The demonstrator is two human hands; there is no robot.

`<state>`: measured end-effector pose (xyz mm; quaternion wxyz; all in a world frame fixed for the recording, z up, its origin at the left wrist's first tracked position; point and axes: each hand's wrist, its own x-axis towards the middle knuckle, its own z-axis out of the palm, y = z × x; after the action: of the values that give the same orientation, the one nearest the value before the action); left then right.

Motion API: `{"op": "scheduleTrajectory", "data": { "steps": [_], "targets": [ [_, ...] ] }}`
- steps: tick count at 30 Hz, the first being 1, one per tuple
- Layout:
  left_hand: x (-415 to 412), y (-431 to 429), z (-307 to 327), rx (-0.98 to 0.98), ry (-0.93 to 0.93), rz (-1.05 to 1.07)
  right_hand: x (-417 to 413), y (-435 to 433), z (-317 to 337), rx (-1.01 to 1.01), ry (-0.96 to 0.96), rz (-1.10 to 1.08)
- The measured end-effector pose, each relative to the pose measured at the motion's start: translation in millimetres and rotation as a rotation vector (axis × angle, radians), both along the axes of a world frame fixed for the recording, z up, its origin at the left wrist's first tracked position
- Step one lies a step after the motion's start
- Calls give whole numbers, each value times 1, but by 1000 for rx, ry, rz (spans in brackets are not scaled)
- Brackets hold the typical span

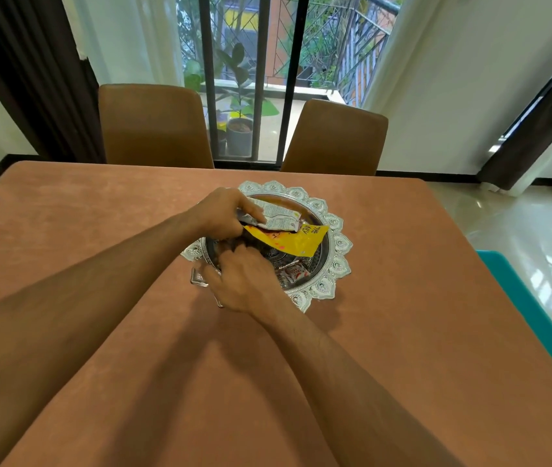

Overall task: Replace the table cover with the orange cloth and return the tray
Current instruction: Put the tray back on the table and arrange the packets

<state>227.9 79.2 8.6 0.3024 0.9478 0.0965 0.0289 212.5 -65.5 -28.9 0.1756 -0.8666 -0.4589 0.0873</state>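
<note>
An orange-brown cloth (99,230) covers the whole table. On it, right of the middle, rests a round silver tray (336,244) with an ornate petal rim. My left hand (224,214) is over the tray's far left side, shut on a white printed packet (278,215) and a yellow packet (298,241). Over the tray's near left rim, my right hand (244,281) curls its fingers down into the tray; what it grips is hidden. Small red-and-white packets (293,274) lie inside the tray.
Two brown chairs (153,126) (335,138) stand at the table's far edge before a barred window with potted plants. A teal object (530,308) sits off the table's right edge over a glossy floor. Dark curtains hang at both sides.
</note>
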Motion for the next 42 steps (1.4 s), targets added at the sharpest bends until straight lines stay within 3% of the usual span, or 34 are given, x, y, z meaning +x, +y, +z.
{"op": "scheduleTrajectory", "data": {
  "steps": [7, 14, 20, 32, 35, 42],
  "targets": [
    [0, -6, -10, -8, -3, -2, -7, -10, 5, 112, -56, 80],
    [4, -6, -7, 43, 16, 2, 6, -2, -11, 93, 79, -69],
    [-11, -3, -14, 10, -21, -4, 19, -4, 0, 64, 226, -36],
    [-78, 10, -23, 27, -346, 180, 26, -7, 2, 25, 246, -21],
    [-96, -2, -27, 3, -288, 80, 28, -8, 3, 4, 212, -27],
    [-107, -15, -35, 268, -66, -93, 20, -14, -1, 28, 106, -10]
  ]
}}
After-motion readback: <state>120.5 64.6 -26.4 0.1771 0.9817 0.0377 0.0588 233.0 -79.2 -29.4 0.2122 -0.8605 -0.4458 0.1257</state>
